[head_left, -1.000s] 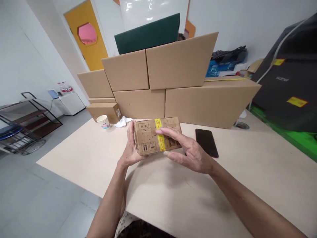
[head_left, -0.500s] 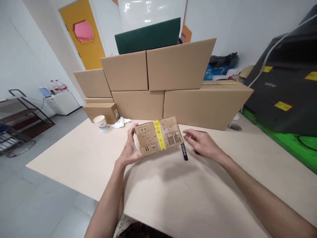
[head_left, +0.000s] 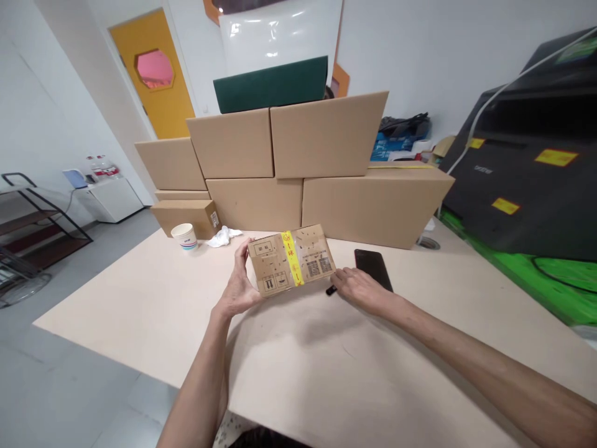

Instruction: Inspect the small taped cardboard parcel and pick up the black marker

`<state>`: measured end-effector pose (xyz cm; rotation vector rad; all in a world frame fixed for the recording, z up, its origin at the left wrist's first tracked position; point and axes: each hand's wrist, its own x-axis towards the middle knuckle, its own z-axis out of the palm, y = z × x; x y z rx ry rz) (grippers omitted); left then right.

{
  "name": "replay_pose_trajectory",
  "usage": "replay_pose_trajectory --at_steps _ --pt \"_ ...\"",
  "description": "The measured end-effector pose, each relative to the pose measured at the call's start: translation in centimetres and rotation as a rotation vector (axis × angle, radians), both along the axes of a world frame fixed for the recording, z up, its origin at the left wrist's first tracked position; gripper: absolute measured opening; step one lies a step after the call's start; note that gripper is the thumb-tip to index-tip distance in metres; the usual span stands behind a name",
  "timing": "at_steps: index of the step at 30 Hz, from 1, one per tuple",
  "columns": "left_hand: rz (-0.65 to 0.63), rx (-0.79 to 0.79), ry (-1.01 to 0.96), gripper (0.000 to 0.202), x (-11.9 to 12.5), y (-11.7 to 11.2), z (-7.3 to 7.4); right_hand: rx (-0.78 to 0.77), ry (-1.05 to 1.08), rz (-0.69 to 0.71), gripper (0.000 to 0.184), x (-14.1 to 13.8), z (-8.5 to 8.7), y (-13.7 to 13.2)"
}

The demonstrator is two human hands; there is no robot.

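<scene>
My left hand (head_left: 239,285) grips the left end of a small cardboard box (head_left: 275,264), thumb below and fingers behind. A yellow tape strip with red print crosses its middle; printed marks and two square codes cover the face toward me. The box is tilted above the table. My right hand (head_left: 357,287) is at the box's lower right corner, its fingers bunched over a slim black stick-shaped tool (head_left: 331,290). Only one end of that tool shows; the rest is under the fingers. Just behind this hand, a black phone (head_left: 374,266) lies on the table.
Large cardboard boxes (head_left: 261,202) are stacked along the table's (head_left: 125,305) far side, a dark green box (head_left: 270,86) on top. A paper cup (head_left: 185,237) and crumpled tissue (head_left: 224,236) stand at the back left. A roll of tape (head_left: 428,243) lies far right.
My right hand has moved left and down onto the slim black tool, uncovering the phone. My left hand still holds the box at much the same tilt. The view has shifted slightly.
</scene>
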<state>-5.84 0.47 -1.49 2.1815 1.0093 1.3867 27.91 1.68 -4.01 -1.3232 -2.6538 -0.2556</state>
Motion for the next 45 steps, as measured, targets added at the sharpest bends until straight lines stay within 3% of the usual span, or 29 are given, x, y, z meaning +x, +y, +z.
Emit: replay_pose_trajectory --at_steps 4,7,9,11,14,17,22,28,33,39,42,45 --pt "0.005 -0.001 0.006 0.126 0.1 -0.1 0.0 0.102 0.217 -0.18 0.005 1.4 1.1 -0.7" --pt "-0.006 0.015 0.018 0.127 0.2 -0.1 -0.1 0.233 0.896 -0.267 0.019 1.8 2.6 -2.0" --pt "-0.005 0.029 0.028 0.128 0.2 -0.1 -0.1 0.273 1.363 -0.199 0.022 1.3 4.2 -3.3" --pt "0.008 0.043 0.037 0.128 0.2 -0.1 -0.1 0.236 1.551 -0.08 0.016 0.3 6.1 -4.8" --pt "0.009 0.052 0.047 0.127 0.3 -0.2 0.0 0.177 1.585 0.008 0.013 -1.6 8.7 -7.0" --pt "-0.003 0.059 0.053 0.127 0.3 -0.3 0.1 0.334 1.481 0.062 0.007 -3.1 10.0 -7.7" --pt "0.018 0.063 0.045 0.128 0.4 -0.2 0.1 0.403 1.211 0.207 0.008 -4.0 10.0 -6.1" --pt "0.006 0.076 0.057 0.128 0.7 -0.2 -0.1 0.572 1.206 0.094 0.011 -3.4 9.8 -6.6" --pt "0.016 0.085 0.065 0.128 0.7 -0.2 -0.1 0.489 1.045 0.294 0.014 -3.9 9.1 -6.0" --pt "0.01 0.094 0.065 0.129 0.7 -0.1 -0.6 0.572 1.178 0.071 0.01 -2.0 8.2 -5.7" --pt "0.011 0.099 0.058 0.129 0.8 -0.1 -0.6 0.487 1.04 0.063 0.011 -0.1 6.1 -6.1" --pt "0.011 0.104 0.068 0.129 0.9 -0.1 -0.5 0.308 0.81 0.179 0.021 1.4 2.5 -6.5"
